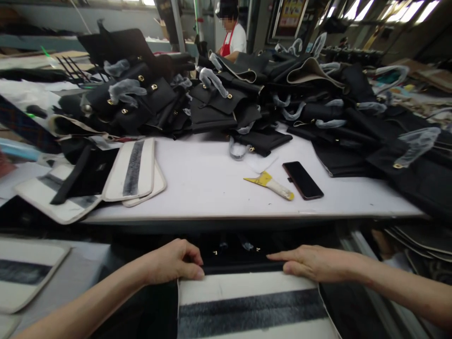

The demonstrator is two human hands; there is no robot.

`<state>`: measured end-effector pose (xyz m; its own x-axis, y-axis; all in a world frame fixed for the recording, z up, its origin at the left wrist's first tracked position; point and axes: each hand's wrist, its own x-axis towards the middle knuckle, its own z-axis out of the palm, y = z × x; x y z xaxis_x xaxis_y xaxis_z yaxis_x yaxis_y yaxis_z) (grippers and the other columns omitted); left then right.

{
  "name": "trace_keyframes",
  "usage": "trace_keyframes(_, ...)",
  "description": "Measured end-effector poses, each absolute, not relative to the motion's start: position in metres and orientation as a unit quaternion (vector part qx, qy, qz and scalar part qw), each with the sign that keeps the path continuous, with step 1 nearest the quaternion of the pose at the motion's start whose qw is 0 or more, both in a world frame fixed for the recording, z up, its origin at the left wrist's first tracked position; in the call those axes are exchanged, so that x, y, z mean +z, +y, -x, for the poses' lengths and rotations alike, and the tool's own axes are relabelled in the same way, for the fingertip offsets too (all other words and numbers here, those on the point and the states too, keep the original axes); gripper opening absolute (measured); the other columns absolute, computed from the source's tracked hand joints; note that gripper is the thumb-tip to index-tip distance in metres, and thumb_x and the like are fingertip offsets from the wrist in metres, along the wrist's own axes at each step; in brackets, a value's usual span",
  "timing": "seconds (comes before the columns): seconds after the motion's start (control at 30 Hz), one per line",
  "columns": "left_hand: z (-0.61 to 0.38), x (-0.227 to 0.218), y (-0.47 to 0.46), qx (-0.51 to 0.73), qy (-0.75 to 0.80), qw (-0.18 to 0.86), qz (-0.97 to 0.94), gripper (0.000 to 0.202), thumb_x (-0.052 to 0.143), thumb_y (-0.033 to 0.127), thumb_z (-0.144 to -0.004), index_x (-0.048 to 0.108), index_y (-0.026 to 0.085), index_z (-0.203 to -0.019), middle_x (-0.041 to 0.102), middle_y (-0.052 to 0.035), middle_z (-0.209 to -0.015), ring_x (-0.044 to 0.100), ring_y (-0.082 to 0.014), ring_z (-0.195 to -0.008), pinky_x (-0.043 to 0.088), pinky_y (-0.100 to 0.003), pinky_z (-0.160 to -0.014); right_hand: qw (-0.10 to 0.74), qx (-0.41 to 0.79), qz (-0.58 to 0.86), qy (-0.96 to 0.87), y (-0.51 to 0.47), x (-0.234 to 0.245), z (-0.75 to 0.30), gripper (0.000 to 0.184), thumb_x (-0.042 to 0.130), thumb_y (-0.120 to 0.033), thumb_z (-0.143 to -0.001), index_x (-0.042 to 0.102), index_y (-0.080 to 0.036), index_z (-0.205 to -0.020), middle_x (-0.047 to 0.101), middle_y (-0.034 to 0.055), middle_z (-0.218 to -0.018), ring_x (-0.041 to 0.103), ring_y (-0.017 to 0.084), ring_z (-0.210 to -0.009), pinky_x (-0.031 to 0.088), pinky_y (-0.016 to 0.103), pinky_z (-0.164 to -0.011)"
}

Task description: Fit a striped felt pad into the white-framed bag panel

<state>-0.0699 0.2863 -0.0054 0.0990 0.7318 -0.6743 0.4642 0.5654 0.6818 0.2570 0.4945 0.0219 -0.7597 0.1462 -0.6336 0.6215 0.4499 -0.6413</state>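
White, with a broad dark stripe across it, the panel (252, 308) lies at the bottom centre, just on the near side of the table; a black strip (243, 268) runs along its far edge, and both hands touch there.

The left hand (181, 261) is at the far left corner, fingers curled, thumb tip on the edge; the right hand (305, 263) is at the far right corner, forefinger stretched along the strip, thumb beneath it; whether either one pinches the edge, I cannot tell. Just beyond the strip, in shadow, two small gold fittings (258, 249) show.

Farther out is the white table (212, 188); on it a yellow tool (270, 185) lies with its point to the left, and a dark-screened phone (303, 180) is just beside it; to the left, striped pads (134, 169) overlap near a black piece (95, 176); another pad (28, 266) lies at the lower left, on a separate surface.

Black bags (217, 108) are heaped across the back and right of the table, many with handles (212, 82) wrapped in clear plastic; beyond them is a person in a red apron (227, 48).
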Motion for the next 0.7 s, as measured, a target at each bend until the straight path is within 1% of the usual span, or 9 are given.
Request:
trace_keyframes(0.1,0.068,-0.004,0.292,0.091,0.661,0.581,-0.465,0.031,0.074,0.047,-0.069,0.073,0.019,-0.083,0.06,0.0034,-0.068,0.048,-0.0129,-0.065,0.035,-0.022,-0.057,0.276,-0.483,-0.224,0.8,0.498,0.019,-0.253,0.044,0.05,-0.054,-0.092,0.057,-0.038,-0.132,0.063,0.0006,-0.131,0.059,0.03,-0.12,0.042,0.045,-0.104)
trace_keyframes(0.23,0.064,-0.003,0.301,0.068,0.667,0.573,-0.472,0.031,0.075,0.048,-0.069,0.07,0.02,-0.079,0.059,0.0042,-0.067,0.049,-0.0127,-0.065,0.033,-0.021,-0.055,0.315,-0.464,-0.186,0.807,0.497,0.016,-0.236,0.045,0.043,-0.054,-0.095,0.049,-0.041,-0.138,0.058,0.0005,-0.137,0.055,0.031,-0.125,0.041,0.049,-0.104)
trace_keyframes(0.4,0.053,0.0,0.312,0.035,0.675,0.539,-0.503,0.039,0.074,0.058,-0.067,0.068,0.021,-0.077,0.058,0.0033,-0.066,0.051,-0.0152,-0.066,0.03,-0.024,-0.053,0.319,-0.421,-0.137,0.838,0.479,0.013,-0.203,0.051,0.04,-0.06,-0.094,0.046,-0.041,-0.141,0.064,0.0048,-0.13,0.06,0.034,-0.118,0.044,0.052,-0.098)
trace_keyframes(0.5,0.044,0.001,0.319,0.047,0.674,0.529,-0.513,0.043,0.076,0.06,-0.064,0.066,0.022,-0.083,0.061,0.0036,-0.071,0.054,-0.0153,-0.067,0.031,-0.024,-0.054,0.309,-0.413,-0.117,0.849,0.464,0.008,-0.183,0.055,0.042,-0.062,-0.093,0.045,-0.039,-0.142,0.064,0.0065,-0.129,0.059,0.034,-0.119,0.044,0.051,-0.098)
trace_keyframes(0.57,0.037,0.002,0.323,0.064,0.677,0.491,-0.544,0.045,0.077,0.059,-0.062,0.064,0.023,-0.086,0.061,0.0046,-0.073,0.054,-0.0148,-0.066,0.031,-0.025,-0.053,0.295,-0.402,-0.113,0.859,0.457,0.005,-0.172,0.055,0.043,-0.063,-0.092,0.046,-0.039,-0.142,0.065,0.0063,-0.128,0.061,0.033,-0.117,0.046,0.05,-0.096)
trace_keyframes(0.63,0.03,0.005,0.324,0.081,0.685,0.429,-0.583,0.041,0.076,0.056,-0.066,0.061,0.023,-0.085,0.06,0.005,-0.074,0.052,-0.0144,-0.065,0.031,-0.026,-0.054,0.268,-0.384,-0.119,0.876,0.452,0.004,-0.167,0.055,0.042,-0.062,-0.093,0.047,-0.037,-0.142,0.066,0.0074,-0.127,0.063,0.034,-0.113,0.048,0.05,-0.093)
trace_keyframes(0.7,0.019,0.01,0.32,0.103,0.691,0.368,-0.613,0.03,0.072,0.048,-0.074,0.059,0.023,-0.084,0.06,0.0037,-0.078,0.052,-0.0154,-0.071,0.034,-0.027,-0.061,0.218,-0.362,-0.141,0.895,0.449,0.008,-0.17,0.054,0.042,-0.058,-0.094,0.05,-0.032,-0.141,0.064,0.0091,-0.13,0.06,0.035,-0.117,0.046,0.052,-0.097)
